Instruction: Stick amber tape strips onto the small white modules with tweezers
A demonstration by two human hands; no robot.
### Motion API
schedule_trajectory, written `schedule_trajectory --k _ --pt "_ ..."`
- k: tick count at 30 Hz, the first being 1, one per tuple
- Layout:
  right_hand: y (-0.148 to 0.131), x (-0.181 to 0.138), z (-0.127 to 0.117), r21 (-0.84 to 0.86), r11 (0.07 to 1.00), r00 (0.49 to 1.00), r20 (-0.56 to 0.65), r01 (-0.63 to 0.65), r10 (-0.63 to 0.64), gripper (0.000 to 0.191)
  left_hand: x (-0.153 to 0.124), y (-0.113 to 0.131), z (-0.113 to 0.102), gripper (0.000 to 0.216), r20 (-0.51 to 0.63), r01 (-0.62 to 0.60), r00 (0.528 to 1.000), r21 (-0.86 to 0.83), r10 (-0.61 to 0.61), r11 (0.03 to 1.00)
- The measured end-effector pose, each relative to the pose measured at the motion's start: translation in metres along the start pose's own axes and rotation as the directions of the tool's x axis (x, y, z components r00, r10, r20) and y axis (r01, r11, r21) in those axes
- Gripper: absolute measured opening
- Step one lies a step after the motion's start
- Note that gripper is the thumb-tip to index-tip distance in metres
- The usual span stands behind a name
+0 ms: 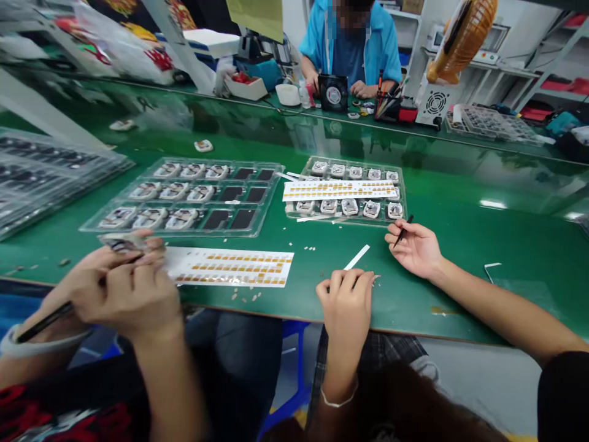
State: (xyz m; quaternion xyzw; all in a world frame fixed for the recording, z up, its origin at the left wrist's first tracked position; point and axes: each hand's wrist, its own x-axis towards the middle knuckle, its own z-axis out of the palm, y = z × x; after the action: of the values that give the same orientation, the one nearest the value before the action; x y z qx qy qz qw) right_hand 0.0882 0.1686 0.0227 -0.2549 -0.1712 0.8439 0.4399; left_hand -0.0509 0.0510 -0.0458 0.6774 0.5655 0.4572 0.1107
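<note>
At the lower left, my left hand (69,301), with a pale band at the wrist, holds a small whitish device casing (120,241) between its fingers, above the table. My right hand (133,298) is closed right beside it, gripping slim black tweezers (46,322) whose rear end sticks out to the left. The tips are hidden by my fingers. Just right of my hands lies a white sheet (234,267) with rows of amber stickers. Behind them is a clear tray (260,228) with several similar casings on its left and dark empty-looking pockets on its right.
A co-worker's hands (345,301) (416,248) work at the right, one with a black tool. Another tray (299,215) of casings has a sticker sheet (340,189) across it. Tiny pieces (243,296) lie near the table edge. Across the bench sits another person (350,49).
</note>
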Motion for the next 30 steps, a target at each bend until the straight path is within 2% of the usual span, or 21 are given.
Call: schedule_trajectory --k 2,4,8,10,11,13,15,21,26,30 --pt "0.003 0.004 -0.010 -0.035 0.999 1.000 -0.002 0.004 -0.005 0.023 0.001 -0.006 -0.003 0.025 0.026 -0.007 1.000 0.015 0.007 1.000" --pt "0.006 0.006 -0.017 -0.112 0.993 0.999 0.033 0.032 -0.028 0.024 0.007 -0.020 -0.024 0.025 0.042 -0.006 0.999 0.025 0.005 1.000" --pt "0.008 0.006 -0.025 -0.409 0.903 0.988 0.133 0.128 -0.080 0.028 0.033 -0.068 -0.102 0.028 0.012 0.038 0.999 0.040 -0.039 0.998" --pt "0.008 0.006 -0.028 -0.532 0.835 0.987 0.148 0.138 -0.068 0.033 0.045 -0.095 -0.139 0.051 -0.005 0.093 0.996 0.044 -0.093 0.995" --pt "0.008 0.007 -0.029 -0.571 0.809 0.987 0.146 0.138 -0.065 0.035 0.048 -0.108 -0.154 0.055 -0.079 0.167 0.983 -0.030 -0.169 0.986" --pt "0.008 0.007 -0.030 -0.619 0.773 0.988 0.135 0.141 -0.072 0.037 0.051 -0.127 -0.171 0.054 -0.093 0.293 0.948 -0.127 -0.305 0.948" --pt "0.008 0.008 -0.031 -0.642 0.752 0.988 0.134 0.146 -0.077 0.037 0.049 -0.137 -0.174 0.053 -0.063 0.361 0.926 -0.141 -0.372 0.922" --pt "0.008 0.008 -0.028 -0.647 0.756 0.992 0.126 0.099 -0.022 0.038 0.044 -0.141 -0.167 0.052 -0.040 0.356 0.932 -0.093 -0.361 0.930" --pt "0.006 0.007 -0.026 -0.604 0.791 0.992 0.128 0.092 -0.017 0.036 0.045 -0.143 -0.169 0.048 -0.057 0.407 0.903 -0.204 -0.426 0.891" --pt "0.006 0.006 -0.026 -0.607 0.790 0.991 0.131 0.085 -0.005 0.036 0.046 -0.143 -0.168 0.047 -0.068 0.326 0.937 -0.178 -0.342 0.929"
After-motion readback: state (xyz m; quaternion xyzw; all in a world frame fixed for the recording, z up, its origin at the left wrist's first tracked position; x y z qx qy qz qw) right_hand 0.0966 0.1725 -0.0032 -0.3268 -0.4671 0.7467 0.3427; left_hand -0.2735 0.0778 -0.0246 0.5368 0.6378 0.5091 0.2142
